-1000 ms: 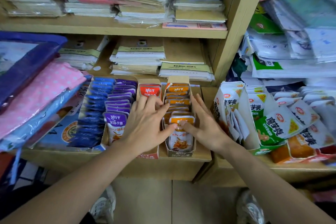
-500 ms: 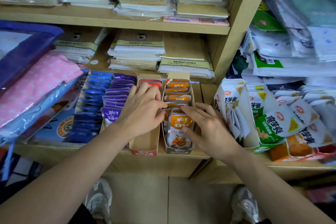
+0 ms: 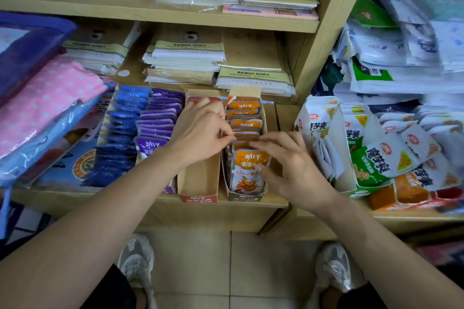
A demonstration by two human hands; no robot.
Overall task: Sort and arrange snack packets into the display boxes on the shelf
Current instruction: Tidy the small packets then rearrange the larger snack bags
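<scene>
Head view: my left hand reaches across the red box, its grip pinched on the edges of the orange packets mid-row, apparently to keep them upright. My right hand lies spread over the front of that row, grip slack and holding nothing, thumb on the foremost packet, I judge to square the stack. The orange box on the shelf is nearly full. The red box shows bare card in front. Purple packets stand just left.
</scene>
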